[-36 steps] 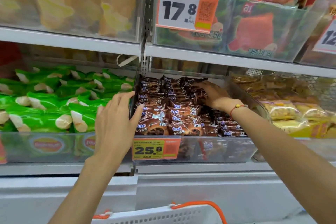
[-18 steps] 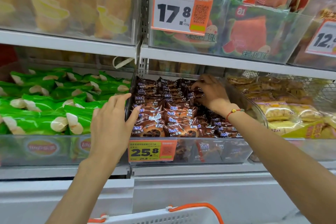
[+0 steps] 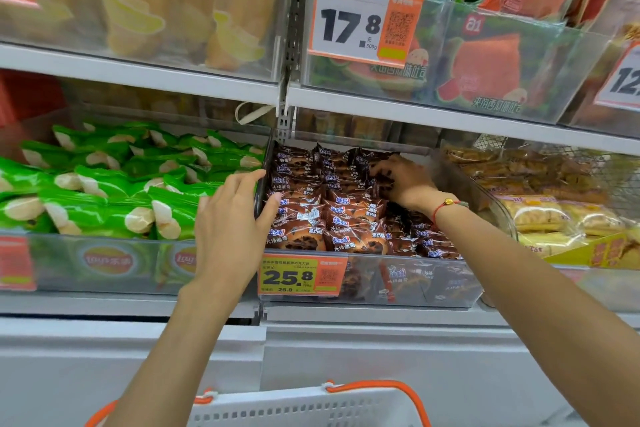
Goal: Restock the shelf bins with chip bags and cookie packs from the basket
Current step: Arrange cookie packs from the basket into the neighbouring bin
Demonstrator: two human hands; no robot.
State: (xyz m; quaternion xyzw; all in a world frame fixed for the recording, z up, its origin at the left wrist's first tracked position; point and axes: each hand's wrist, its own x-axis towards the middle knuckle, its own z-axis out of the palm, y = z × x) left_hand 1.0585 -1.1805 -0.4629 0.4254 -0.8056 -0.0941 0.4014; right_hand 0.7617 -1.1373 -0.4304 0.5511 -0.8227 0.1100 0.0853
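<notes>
the cookie packs [image 3: 346, 215] are small brown wrappers with blue and white labels and a picture of a chocolate chip cookie; they fill the clear middle bin [image 3: 398, 282] on the lower shelf, in tight rows from near to far. the left hand [image 3: 230, 225] grips the left wall of this bin, thumb inside and fingers outside. the right hand [image 3: 401, 180] lies on the far packs with fingers bent down; i cannot tell if it pinches one. green chip bags [image 3: 104, 191] fill the bin at the left. the white basket [image 3: 304, 407] with orange handles is at the near edge.
</notes>
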